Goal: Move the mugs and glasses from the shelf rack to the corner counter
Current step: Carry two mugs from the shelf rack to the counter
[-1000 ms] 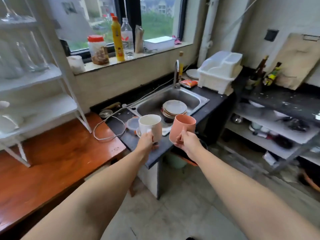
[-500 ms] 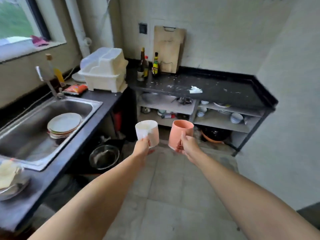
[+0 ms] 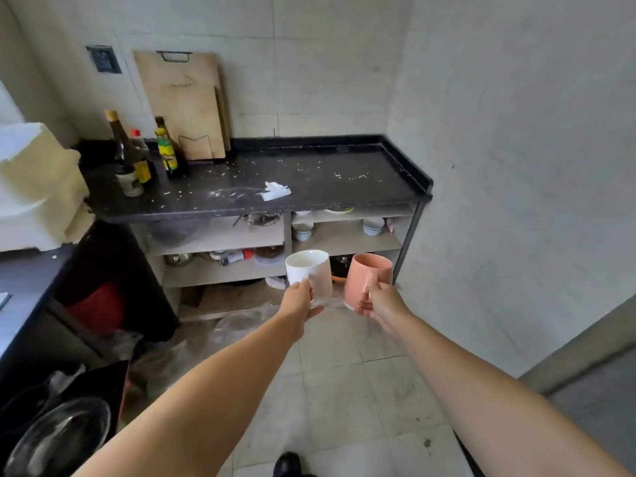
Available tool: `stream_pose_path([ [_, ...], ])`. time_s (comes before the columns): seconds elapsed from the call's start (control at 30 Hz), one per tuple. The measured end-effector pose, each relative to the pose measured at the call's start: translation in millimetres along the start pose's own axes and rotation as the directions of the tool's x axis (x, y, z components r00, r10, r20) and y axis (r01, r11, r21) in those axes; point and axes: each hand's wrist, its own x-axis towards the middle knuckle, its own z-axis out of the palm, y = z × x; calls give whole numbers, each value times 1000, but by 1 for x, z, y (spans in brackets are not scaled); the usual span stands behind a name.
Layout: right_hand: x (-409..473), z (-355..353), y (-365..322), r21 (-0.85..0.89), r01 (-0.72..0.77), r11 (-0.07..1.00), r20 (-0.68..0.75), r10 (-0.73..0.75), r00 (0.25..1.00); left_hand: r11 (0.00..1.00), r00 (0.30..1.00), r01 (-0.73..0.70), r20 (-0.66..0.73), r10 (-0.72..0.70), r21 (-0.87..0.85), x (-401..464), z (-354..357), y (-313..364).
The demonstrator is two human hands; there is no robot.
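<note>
My left hand (image 3: 300, 300) grips a white mug (image 3: 308, 272) by its handle, held upright in the air. Beside it my right hand (image 3: 378, 302) holds a pink mug (image 3: 367, 279) by its handle, also upright. Both mugs hang over the floor in front of the black corner counter (image 3: 309, 187), below its top and level with its lower shelves. The shelf rack is out of view.
Bottles (image 3: 137, 156) stand at the counter's back left, with a wooden cutting board (image 3: 186, 101) leaning on the wall. A crumpled tissue (image 3: 276, 191) and crumbs lie mid-counter. Bowls (image 3: 373, 225) sit on shelves beneath. A white dish rack (image 3: 31, 187) is at left.
The view has swung right from the sink and window to face the corner counter, which is now closer. Both hands still carry the mugs out in front.
</note>
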Motion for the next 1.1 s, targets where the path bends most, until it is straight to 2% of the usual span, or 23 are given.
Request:
stream_pose_path([
  [0.17, 81, -6, -43, -8, 0, 1000, -94, -1, 996, 998, 995, -1, 95, -5, 67, 74, 47, 53],
  [0.27, 130, -8, -65, -7, -5, 1000, -124, 5, 992, 989, 993, -47, 110, 32, 137, 118, 69, 83],
  [0.43, 208, -25, -96, -2, -43, 999, -167, 42, 985, 990, 994, -2, 111, -13, 138, 192, 121, 114],
  [0.77, 394, -78, -178, 35, -89, 995, -93, 92, 991, 987, 996, 16, 78, -29, 162, 335, 243, 156],
  [0.87, 453, -95, -208, 6, -83, 997, -88, 83, 993, 992, 998, 26, 46, -32, 121, 374, 282, 175],
  [1.1, 555, -102, -257, -3, -109, 994, -54, 109, 993, 986, 997, 63, 23, -68, 155, 458, 334, 213],
])
